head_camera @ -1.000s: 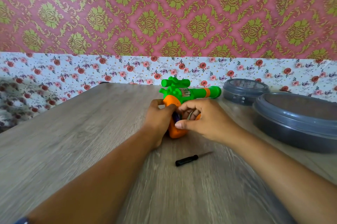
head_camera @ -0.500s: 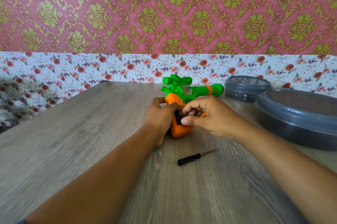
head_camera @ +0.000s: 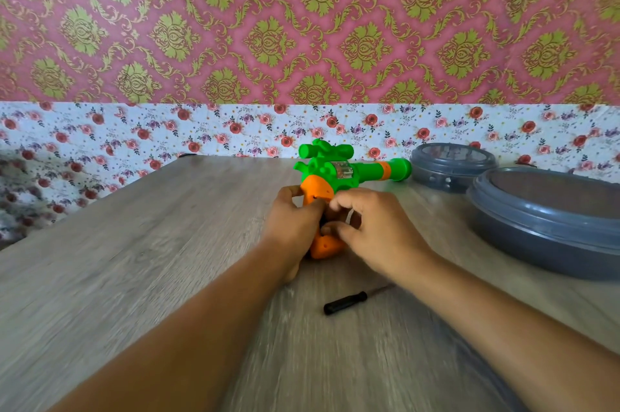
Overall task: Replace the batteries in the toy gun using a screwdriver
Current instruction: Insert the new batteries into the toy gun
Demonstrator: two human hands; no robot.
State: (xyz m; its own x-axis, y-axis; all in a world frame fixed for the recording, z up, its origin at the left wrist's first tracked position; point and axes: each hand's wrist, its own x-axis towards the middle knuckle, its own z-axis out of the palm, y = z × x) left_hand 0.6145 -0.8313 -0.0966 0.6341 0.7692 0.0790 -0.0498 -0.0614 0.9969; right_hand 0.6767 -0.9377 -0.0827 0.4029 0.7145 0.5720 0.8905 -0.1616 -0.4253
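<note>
Right hand (head_camera: 375,230) fingers shifted, pinching at toy gun (head_camera: 339,173) grip; left hand (head_camera: 295,227) still gripping it.

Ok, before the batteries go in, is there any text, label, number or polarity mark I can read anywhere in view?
None can be read.
Toy gun: a small silvery patch on its green body, too blurred to show any text.
Orange grip: no markings visible; both hands cover its middle.
Screwdriver: plain black handle, no print seen.
Two grey lidded containers: no labels visible.
</note>
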